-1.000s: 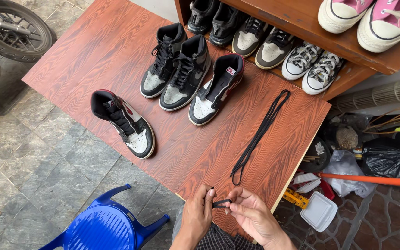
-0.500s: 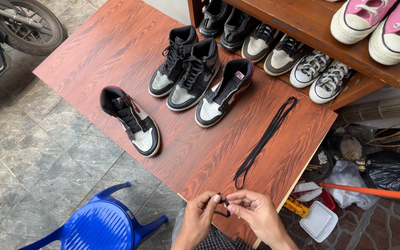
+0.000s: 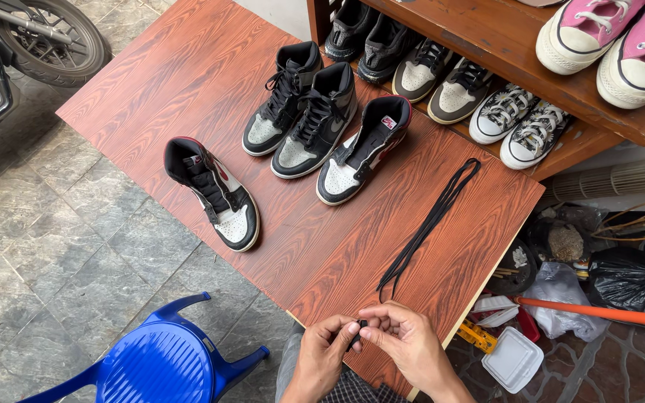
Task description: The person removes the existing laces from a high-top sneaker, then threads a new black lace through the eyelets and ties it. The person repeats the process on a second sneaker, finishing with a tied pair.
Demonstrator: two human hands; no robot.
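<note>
A long black shoelace lies doubled on the red-brown wooden table, running from mid-right down to my hands. My left hand and my right hand meet at the table's near edge, each pinching the lace's near end between fingertips. A black, white and red high-top sneaker stands alone at the left. A laced grey-black pair stands farther back, and beside it sits an unlaced black, white and red high-top.
A wooden shoe rack at the back holds several sneakers, pink ones on top. A blue plastic chair stands near left. A motorbike wheel is at top left. Bags, an orange pole and containers clutter the floor at right.
The view has drifted, so the table sits farther right and higher in frame. My hands stay together on the lace end, fingers shifting slightly.
</note>
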